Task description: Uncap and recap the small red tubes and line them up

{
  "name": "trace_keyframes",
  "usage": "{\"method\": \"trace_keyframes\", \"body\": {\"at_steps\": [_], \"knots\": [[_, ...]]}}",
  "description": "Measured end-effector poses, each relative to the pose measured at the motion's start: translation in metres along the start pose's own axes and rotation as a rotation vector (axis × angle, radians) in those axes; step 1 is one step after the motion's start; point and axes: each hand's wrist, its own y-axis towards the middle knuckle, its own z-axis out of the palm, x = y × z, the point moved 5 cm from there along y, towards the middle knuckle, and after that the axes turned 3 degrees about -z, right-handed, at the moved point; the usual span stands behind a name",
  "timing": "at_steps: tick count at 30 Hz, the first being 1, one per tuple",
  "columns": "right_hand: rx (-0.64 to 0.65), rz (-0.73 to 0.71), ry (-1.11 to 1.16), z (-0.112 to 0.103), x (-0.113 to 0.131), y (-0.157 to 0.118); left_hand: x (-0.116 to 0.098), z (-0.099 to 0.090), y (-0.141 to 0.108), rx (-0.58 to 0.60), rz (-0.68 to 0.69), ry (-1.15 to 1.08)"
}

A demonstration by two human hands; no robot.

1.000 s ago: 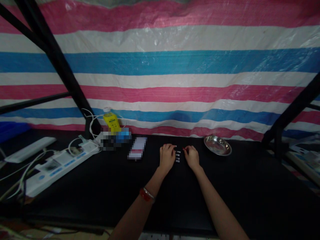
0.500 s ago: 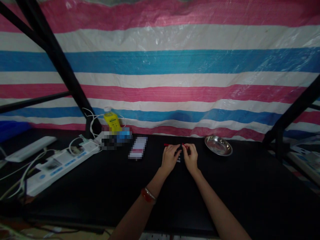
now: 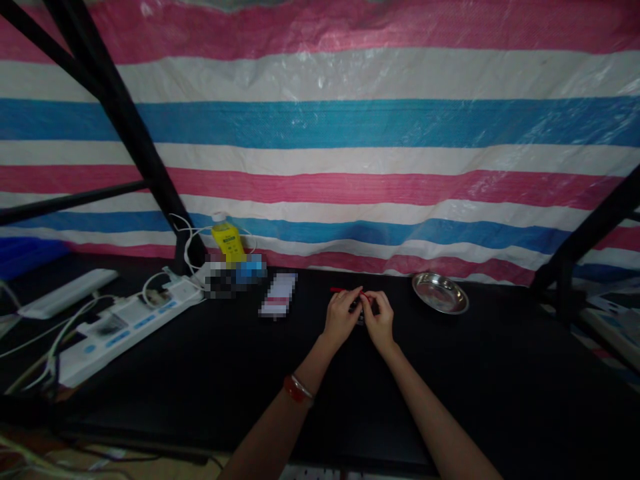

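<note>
Reaching forward and inward over the bench [image 3: 200, 387], the right hand [image 3: 381, 321] pinches a small red piece [image 3: 369, 299], nearly meeting the left hand [image 3: 341, 315], whose grip I cannot tell; a red stick [image 3: 335, 289] shows behind it.

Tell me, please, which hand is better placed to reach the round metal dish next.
Probably the right hand: it sits between the left hand and the round metal dish, so it is nearer.

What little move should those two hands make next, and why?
Perhaps the right hand should ease the red piece at its fingertips gently toward the left hand: both hands crowd round it, and a red stick shows beyond the left hand. Whether they join is hidden.
</note>
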Motion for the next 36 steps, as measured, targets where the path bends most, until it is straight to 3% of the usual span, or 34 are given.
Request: {"method": "trace_keyframes", "body": {"at_steps": [5, 21, 27, 36], "knots": [[-0.022, 0.028, 0.009, -0.002, 0.0, 0.002, -0.001, 0.0, 0.001, 0.003, 0.023, 0.027], [-0.033, 0.06, 0.045, -0.004, -0.004, 0.002, -0.001, -0.008, 0.003, -0.058, -0.119, -0.01], [0.032, 0.018, 0.071, 0.0, -0.002, 0.001, 0.007, -0.008, 0.002, -0.095, -0.167, -0.021], [0.115, -0.03, 0.053, 0.004, -0.001, -0.001, 0.003, -0.011, 0.002, -0.091, -0.121, -0.009]]}}
